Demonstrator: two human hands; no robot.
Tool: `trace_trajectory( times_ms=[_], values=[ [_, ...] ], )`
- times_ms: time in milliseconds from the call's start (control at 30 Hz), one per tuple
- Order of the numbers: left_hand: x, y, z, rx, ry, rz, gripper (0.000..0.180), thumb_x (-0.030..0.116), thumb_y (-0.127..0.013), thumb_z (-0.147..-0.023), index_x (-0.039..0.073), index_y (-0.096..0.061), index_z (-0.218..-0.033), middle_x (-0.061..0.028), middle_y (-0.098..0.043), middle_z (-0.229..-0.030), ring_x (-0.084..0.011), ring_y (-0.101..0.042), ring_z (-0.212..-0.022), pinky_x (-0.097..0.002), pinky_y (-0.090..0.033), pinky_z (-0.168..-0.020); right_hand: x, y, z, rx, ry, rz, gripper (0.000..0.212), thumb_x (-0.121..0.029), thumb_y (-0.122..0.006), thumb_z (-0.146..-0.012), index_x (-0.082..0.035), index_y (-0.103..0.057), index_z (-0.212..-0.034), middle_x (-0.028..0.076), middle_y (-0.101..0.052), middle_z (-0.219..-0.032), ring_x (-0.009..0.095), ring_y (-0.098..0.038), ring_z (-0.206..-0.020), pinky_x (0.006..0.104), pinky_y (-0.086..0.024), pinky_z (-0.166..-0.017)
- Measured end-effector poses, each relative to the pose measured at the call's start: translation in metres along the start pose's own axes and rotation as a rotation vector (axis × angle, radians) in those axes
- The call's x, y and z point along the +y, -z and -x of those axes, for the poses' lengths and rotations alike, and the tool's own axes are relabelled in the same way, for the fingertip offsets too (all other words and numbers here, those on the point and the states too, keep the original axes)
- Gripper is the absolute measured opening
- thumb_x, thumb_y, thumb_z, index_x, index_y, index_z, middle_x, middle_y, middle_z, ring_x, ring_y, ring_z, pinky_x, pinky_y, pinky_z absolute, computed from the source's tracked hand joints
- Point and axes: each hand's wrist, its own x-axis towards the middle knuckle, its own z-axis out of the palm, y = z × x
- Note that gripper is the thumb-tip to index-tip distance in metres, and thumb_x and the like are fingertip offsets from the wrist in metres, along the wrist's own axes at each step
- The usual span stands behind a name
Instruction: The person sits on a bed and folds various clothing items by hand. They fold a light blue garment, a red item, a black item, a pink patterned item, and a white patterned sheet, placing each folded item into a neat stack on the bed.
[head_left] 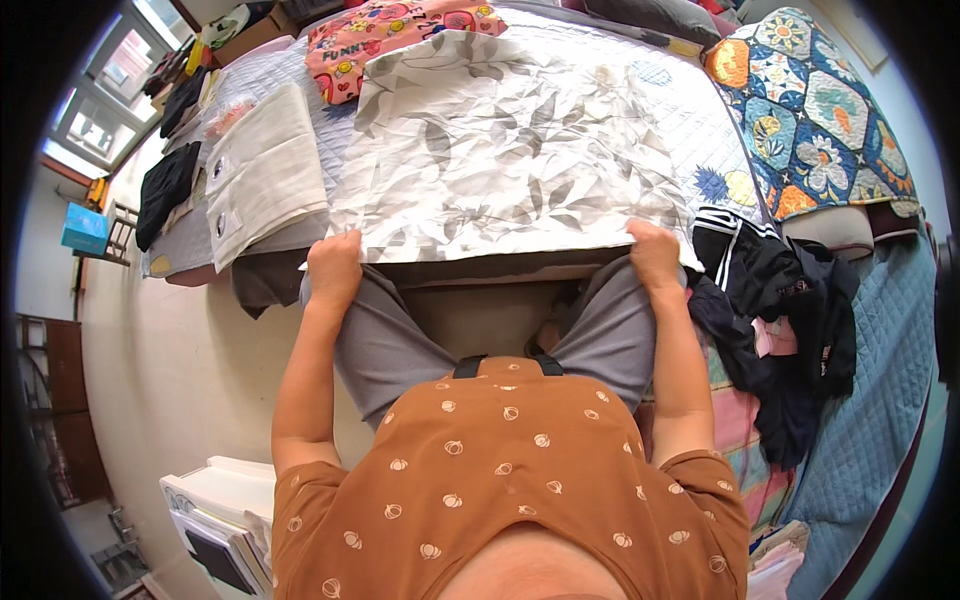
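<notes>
A white cloth with a grey leaf print lies spread flat on the bed. My left hand grips its near left corner at the bed's edge. My right hand grips its near right corner. Both arms reach forward over my knees in grey trousers.
A folded cream curtain with eyelets lies left of the cloth. A pink patterned pillow sits behind it. A colourful quilt lies at the right, with a heap of dark clothes near my right arm. White furniture stands at lower left.
</notes>
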Motion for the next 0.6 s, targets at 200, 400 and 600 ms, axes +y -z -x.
trace_trajectory(
  times_ms=[200, 400, 600],
  values=[
    [0.017, 0.040, 0.015, 0.059, -0.127, 0.160, 0.008, -0.002, -0.057, -0.070, 0.004, -0.056, -0.075, -0.0119, -0.056, -0.076, -0.0319, -0.058, -0.078, -0.0413, -0.046, -0.068, 0.018, 0.057, 0.011, 0.294, 0.023, 0.069, 0.020, 0.003, -0.054, -0.073, -0.009, -0.067, -0.083, 0.011, -0.068, -0.083, 0.033, -0.063, -0.080, 0.0417, -0.048, -0.075],
    [0.046, 0.066, 0.031, -0.081, -0.199, 0.254, 0.006, -0.001, -0.057, -0.070, 0.004, -0.055, -0.071, -0.0119, -0.055, -0.074, -0.0325, -0.058, -0.076, -0.0431, -0.045, -0.069, 0.043, 0.077, 0.041, 0.358, -0.087, 0.155, 0.011, -0.005, -0.058, -0.080, -0.009, -0.066, -0.088, 0.007, -0.070, -0.090, 0.028, -0.066, -0.091, 0.0430, -0.046, -0.095],
    [0.081, 0.064, 0.045, -0.248, -0.344, 0.427, 0.006, 0.000, -0.059, -0.071, 0.006, -0.057, -0.072, -0.0107, -0.057, -0.078, -0.0319, -0.059, -0.081, -0.0418, -0.047, -0.072, 0.089, 0.075, 0.073, -0.019, -0.364, 0.328, 0.028, -0.008, -0.056, -0.085, -0.013, -0.066, -0.111, 0.010, -0.066, -0.118, 0.027, -0.058, -0.116, 0.0500, -0.039, -0.104]
  ],
)
